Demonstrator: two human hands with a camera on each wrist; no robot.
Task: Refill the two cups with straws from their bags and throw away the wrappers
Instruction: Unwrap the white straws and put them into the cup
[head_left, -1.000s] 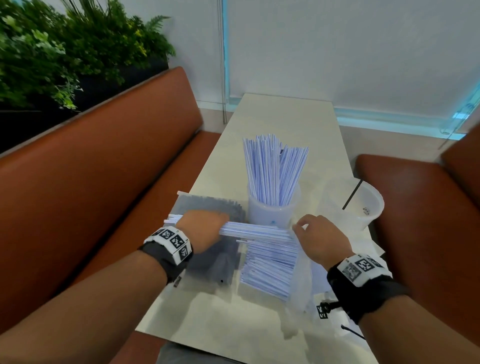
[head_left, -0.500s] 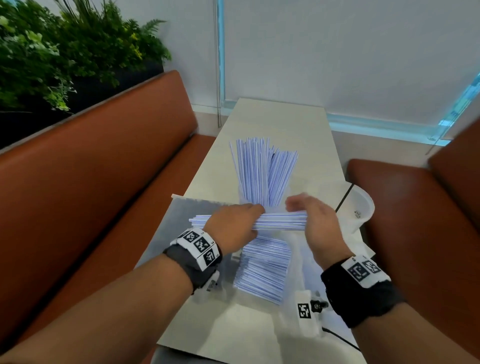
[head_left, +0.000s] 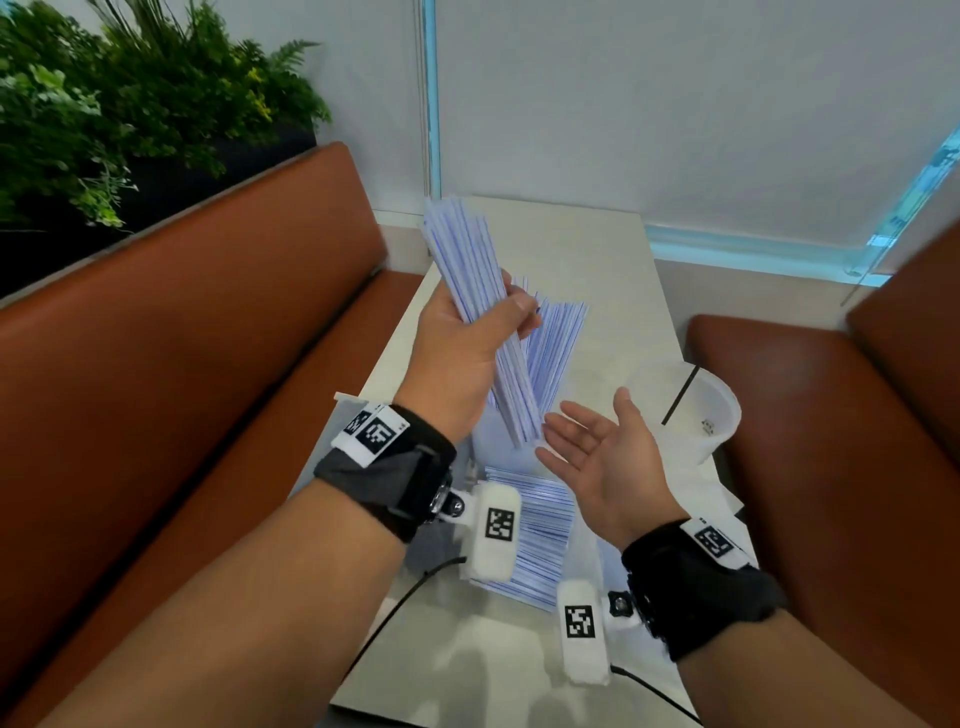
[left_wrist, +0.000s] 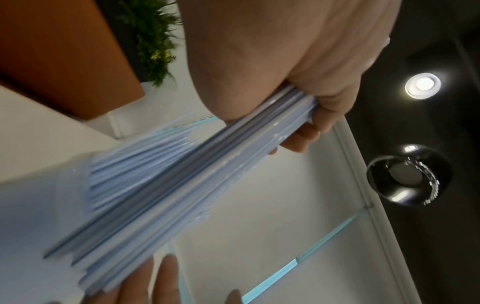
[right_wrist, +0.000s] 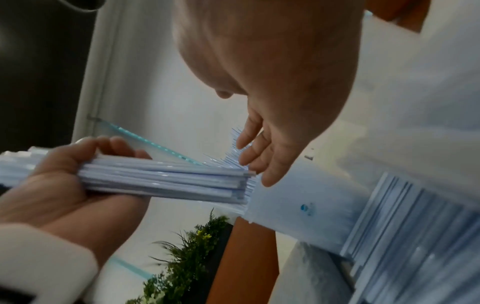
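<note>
While the left hand (head_left: 457, 358) grips 1 tilted straw bundle (head_left: 470, 270) above the cup (right_wrist: 298, 207), the right hand (head_left: 605, 460) lies spread, palm up.

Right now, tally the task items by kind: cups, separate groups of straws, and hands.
Cups: 2, the straw-filled cup and the near-empty cup.
Straw groups: 3, the bundle in the left hand, the straws in the cup, the pile.
Hands: 2, left hand and open right hand.
Total: 7.
</note>
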